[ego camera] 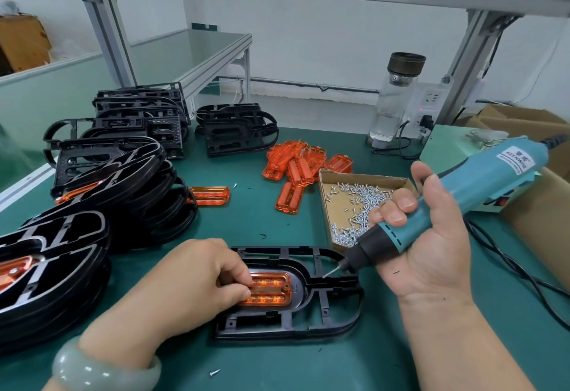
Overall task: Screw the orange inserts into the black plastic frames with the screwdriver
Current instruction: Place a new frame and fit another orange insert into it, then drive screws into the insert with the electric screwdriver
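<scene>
The left hand (197, 273) is lying knuckles-up, curled fingertips pinching the orange insert (271, 291) down in the black frame (308, 324) so it cannot shift. The right hand (431, 236), palm up, is gripping the screwdriver (447, 193) in a fist, tip slanting toward the frame, possibly carrying a screw.

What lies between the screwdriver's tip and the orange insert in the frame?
Only the black frame itself: the smooth rounded end of its recess separates insert and screwdriver tip, in the head view.
</scene>
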